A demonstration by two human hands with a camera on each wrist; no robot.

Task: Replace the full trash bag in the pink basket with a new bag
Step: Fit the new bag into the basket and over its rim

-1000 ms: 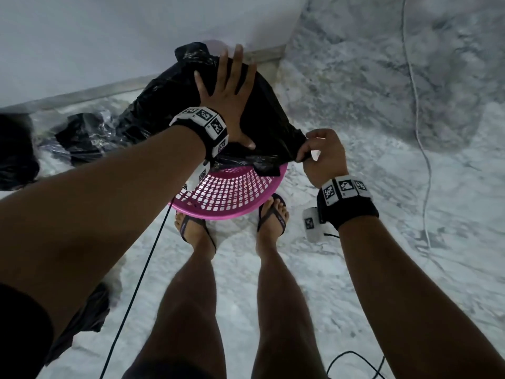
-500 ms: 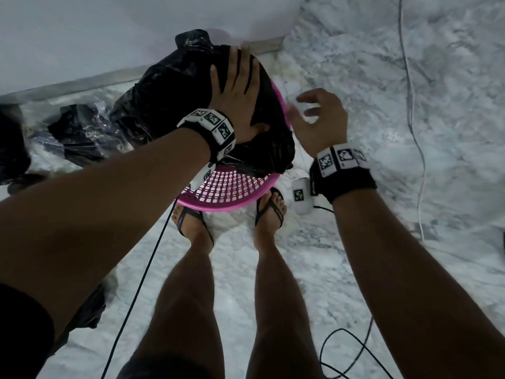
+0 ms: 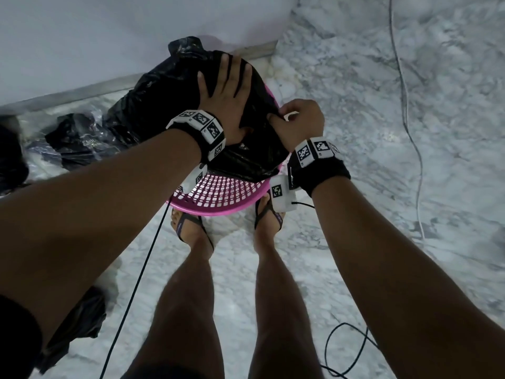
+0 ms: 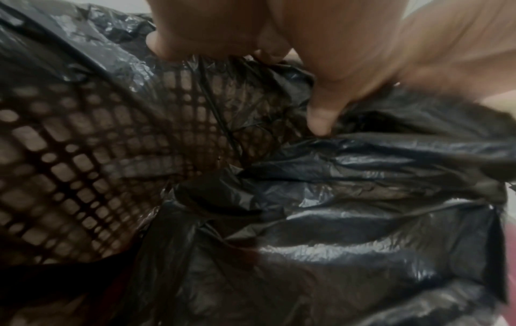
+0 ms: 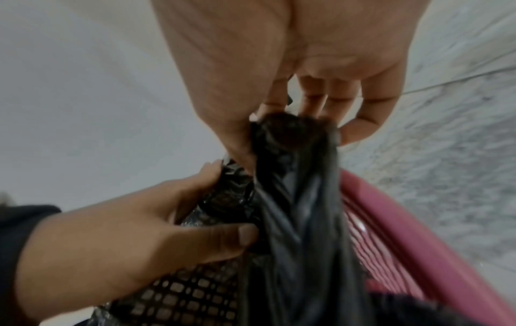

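Black plastic, the new trash bag (image 3: 246, 157), drapes over the far rim of the pink basket (image 3: 218, 195), which stands on the marble floor (image 3: 382, 105) just ahead of the person's feet. From the head view the left hand (image 3: 226, 102) lies flat on the bag, fingers spread. The right wrist view alone shows the right hand (image 5: 293, 92) pinching a gathered twist of the bag (image 5: 293, 176) between thumb and fingertips above the basket rim (image 5: 390, 209). The left wrist view shows basket mesh (image 4: 83, 165) through the plastic below the fingers. Another black bag (image 3: 82, 140) lies left of the basket.
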